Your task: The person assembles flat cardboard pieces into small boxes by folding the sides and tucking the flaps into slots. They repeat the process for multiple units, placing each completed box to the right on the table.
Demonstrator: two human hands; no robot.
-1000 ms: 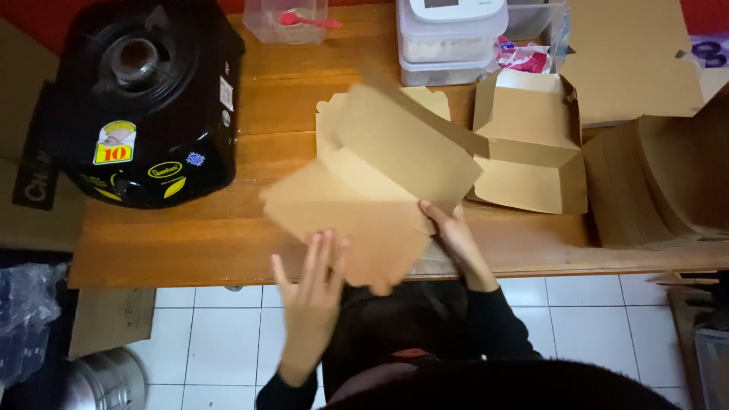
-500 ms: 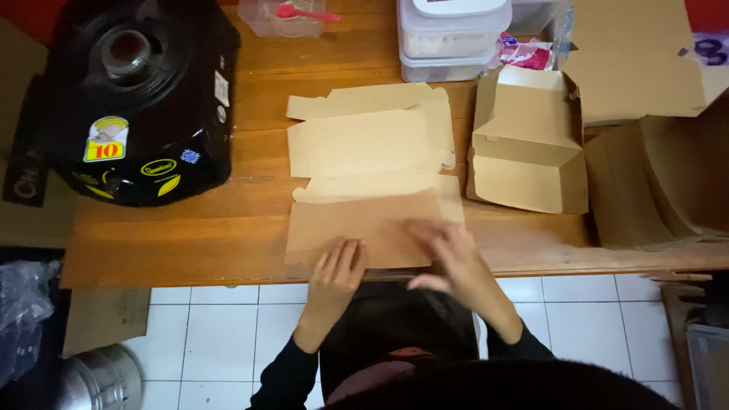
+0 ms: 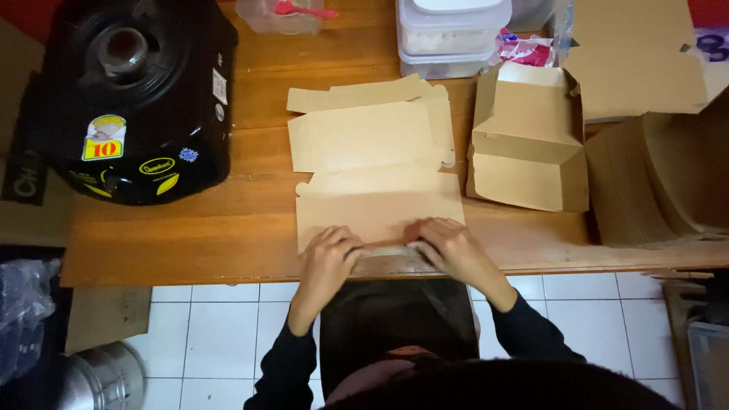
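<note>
Far left: black rice cooker (image 3: 133,91) sits on the wooden table (image 3: 228,243), well apart from the work, out of the way.

Centre: flat brown cardboard box blank (image 3: 376,171) lies unfolded on the table, near edge at the table's front edge, close to the person so both hands reach it without stretching.

Left hand (image 3: 328,258): fingers curled down onto the blank's near edge, pressing/pinching the flap there. Right hand (image 3: 448,247): same posture, on the same edge just beside the left. Both look clamped on the near flap along a fold line, probably creasing it; can't tell whether the fingertips wrap under the edge or only press on top, view is too soft there. Two hands side by side spread pressure along the fold.

Behind the blank: stacked clear plastic containers (image 3: 452,34) at the table's back edge.

Right of the blank: an already assembled brown box (image 3: 528,140), lid open, parked just beside the work. Further right: stack of flat blanks (image 3: 653,182), on edge, within reach of the right hand.
</note>
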